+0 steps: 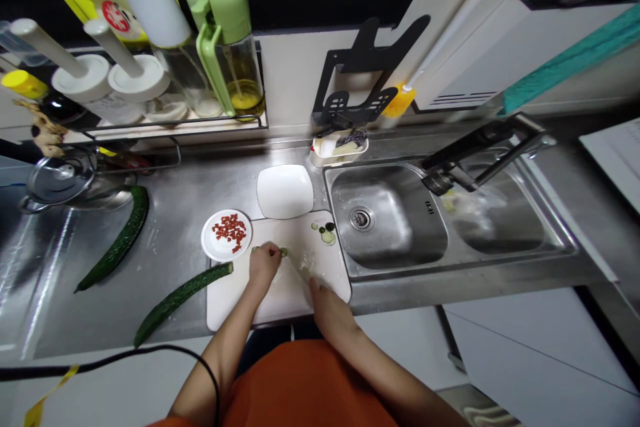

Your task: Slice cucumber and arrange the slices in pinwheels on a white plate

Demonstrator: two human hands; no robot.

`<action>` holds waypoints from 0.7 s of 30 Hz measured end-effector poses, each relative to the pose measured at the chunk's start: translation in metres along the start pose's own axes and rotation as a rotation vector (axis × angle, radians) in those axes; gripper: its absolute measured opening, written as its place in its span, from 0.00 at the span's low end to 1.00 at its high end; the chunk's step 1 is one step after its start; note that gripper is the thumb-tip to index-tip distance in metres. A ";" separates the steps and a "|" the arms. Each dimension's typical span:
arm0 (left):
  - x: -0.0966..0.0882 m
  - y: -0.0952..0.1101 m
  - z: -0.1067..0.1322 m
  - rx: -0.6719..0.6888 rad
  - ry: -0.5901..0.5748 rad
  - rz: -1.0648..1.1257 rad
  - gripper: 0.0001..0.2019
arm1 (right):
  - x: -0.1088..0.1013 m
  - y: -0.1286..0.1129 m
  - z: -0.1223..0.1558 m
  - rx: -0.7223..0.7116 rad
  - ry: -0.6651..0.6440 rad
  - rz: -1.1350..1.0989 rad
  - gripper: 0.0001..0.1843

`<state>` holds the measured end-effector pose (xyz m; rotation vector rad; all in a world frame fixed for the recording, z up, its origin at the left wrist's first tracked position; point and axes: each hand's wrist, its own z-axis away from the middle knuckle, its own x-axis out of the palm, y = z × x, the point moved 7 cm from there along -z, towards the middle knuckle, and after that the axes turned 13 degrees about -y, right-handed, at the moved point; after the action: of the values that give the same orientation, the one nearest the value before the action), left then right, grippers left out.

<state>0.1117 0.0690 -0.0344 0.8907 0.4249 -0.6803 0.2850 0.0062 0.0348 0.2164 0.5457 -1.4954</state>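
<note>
The left hand [264, 264] pinched a cucumber piece [283, 252] near the middle of the cutting board [273, 303], while the right hand [331, 310], as far as I could see, gripped a knife [300, 270] closer to the near edge. Cucumber slices [327, 237] lay by the far right corner; a cut cucumber [179, 295] reached over the left edge.

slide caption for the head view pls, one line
Left hand holds a cucumber piece, right hand a knife, over a white cutting board.
</note>
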 end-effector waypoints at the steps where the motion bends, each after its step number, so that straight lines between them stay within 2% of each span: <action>1: 0.000 0.000 0.000 -0.004 -0.004 -0.001 0.06 | 0.000 0.000 0.000 0.002 -0.002 0.001 0.24; 21: -0.001 0.003 0.000 -0.005 -0.021 0.004 0.06 | -0.001 -0.002 -0.003 0.008 -0.044 -0.058 0.26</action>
<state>0.1130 0.0706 -0.0316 0.8790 0.4052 -0.6840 0.2826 0.0083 0.0329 0.1750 0.5144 -1.5555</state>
